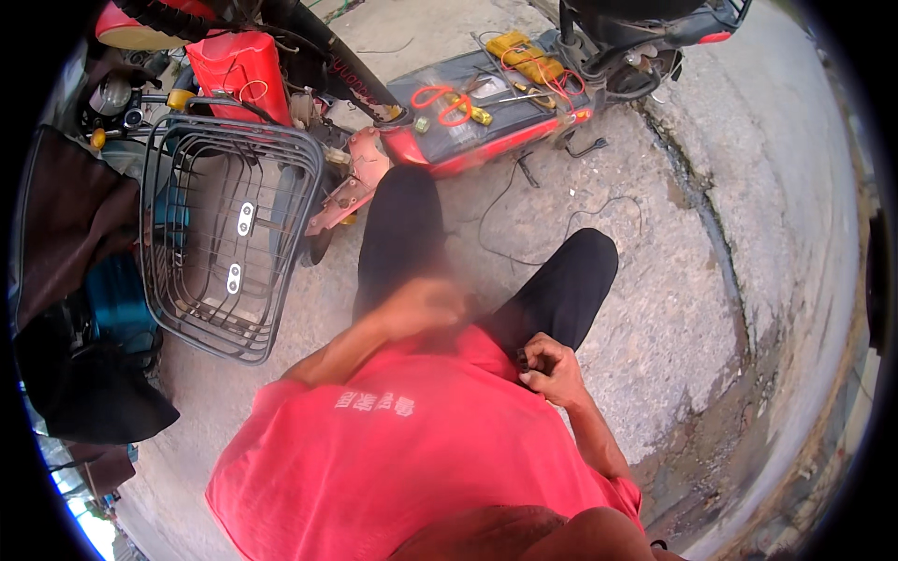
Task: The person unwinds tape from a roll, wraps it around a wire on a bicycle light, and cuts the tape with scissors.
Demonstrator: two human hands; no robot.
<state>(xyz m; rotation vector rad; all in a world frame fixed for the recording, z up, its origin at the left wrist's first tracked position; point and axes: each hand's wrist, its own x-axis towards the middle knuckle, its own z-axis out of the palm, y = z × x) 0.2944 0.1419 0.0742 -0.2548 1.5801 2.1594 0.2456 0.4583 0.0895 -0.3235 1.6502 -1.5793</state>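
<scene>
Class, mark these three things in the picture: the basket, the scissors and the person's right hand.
Basket (210,349): head view, on its lower rim.
Scissors (431,90): head view, on a red handle loop.
Right hand (554,372): head view, on the back of the hand.

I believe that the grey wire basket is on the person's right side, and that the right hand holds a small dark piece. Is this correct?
Not quite: the grey wire basket is on the left side, as the head view shows. The right hand does hold a small dark piece.
</scene>
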